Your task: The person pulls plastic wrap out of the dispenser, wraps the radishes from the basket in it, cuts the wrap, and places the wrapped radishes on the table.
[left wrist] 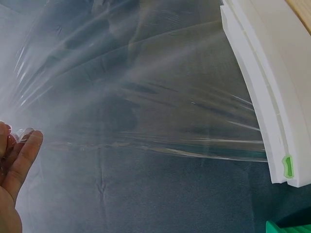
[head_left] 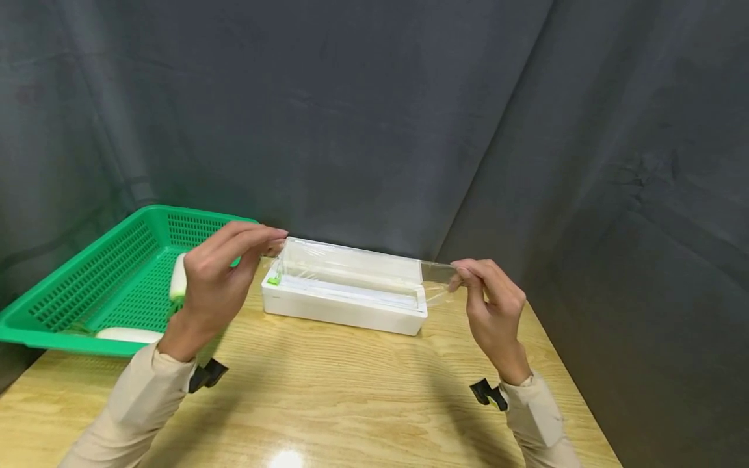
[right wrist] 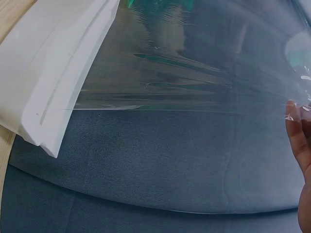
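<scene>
I've got the cling film [left wrist: 146, 97] pinched at both corners, left hand [head_left: 216, 276] on one, right hand [head_left: 494, 302] on the other, spread out from the white dispenser [head_left: 345, 316] on the wooden table [head_left: 351, 396]. Looks super light, floppy and clingy, probably tears easily, so I'd hold just the corners.

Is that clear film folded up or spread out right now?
Spread out: the clear film stretches in a sheet from the white box to the left hand and right hand, which pinch its edge.
</scene>
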A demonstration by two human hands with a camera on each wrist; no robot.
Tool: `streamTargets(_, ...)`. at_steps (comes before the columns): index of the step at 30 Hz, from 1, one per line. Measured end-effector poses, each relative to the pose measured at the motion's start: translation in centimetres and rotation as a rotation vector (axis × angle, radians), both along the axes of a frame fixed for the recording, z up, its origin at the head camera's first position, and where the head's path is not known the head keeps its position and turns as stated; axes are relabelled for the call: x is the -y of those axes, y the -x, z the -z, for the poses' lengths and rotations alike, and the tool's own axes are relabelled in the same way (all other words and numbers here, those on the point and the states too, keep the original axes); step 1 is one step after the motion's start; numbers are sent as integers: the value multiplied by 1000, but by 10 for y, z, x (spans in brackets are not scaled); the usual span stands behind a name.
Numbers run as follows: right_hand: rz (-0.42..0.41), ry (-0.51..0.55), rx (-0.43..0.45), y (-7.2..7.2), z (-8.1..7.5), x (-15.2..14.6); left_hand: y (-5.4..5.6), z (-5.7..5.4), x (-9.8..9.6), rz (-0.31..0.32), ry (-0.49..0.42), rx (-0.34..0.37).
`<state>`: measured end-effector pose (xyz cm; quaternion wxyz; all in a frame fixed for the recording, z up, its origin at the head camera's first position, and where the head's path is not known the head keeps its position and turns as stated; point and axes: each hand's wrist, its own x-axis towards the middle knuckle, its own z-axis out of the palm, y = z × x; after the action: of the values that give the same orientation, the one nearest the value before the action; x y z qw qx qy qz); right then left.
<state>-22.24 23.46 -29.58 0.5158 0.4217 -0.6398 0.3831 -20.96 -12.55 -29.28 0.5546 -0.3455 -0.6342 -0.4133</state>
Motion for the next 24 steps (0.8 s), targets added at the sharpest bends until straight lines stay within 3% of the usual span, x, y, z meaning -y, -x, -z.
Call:
streamTargets(10,-38,-5,16,-3,2,-1,-5,2,-1,-27,18,3)
streamTargets(14,-92,-4,55,-4,1,-3,-5,2,-1,-27,17,-14)
streamTargets(20,-275,-37,296,-10,-1,-12,-7,-2,-1,7,14,-8)
streamTargets(24,-387,-118,507,-13,-5,-23,-9,-2,2,122,27,30)
